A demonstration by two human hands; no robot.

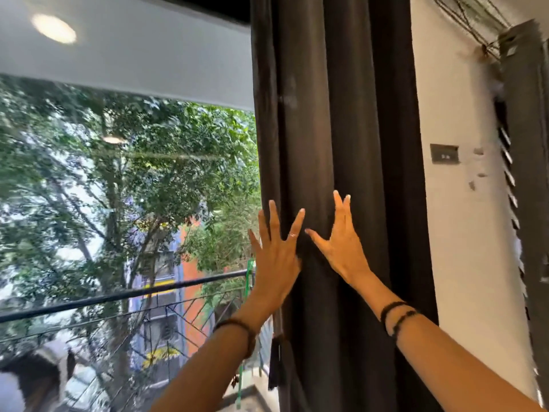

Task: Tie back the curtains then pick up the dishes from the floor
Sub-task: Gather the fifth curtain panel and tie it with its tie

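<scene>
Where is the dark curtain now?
The curtain hangs gathered right of centre in the head view, between the window and the white wall, with the left hand and right hand flat on it.

Home room: curtain (341, 144), balcony railing (118, 297).

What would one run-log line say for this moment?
stage: gathering curtain | left hand: open, flat on dark grey fabric curtain | right hand: open, flat on curtain | tie-back: not on | dishes: not visible
</scene>
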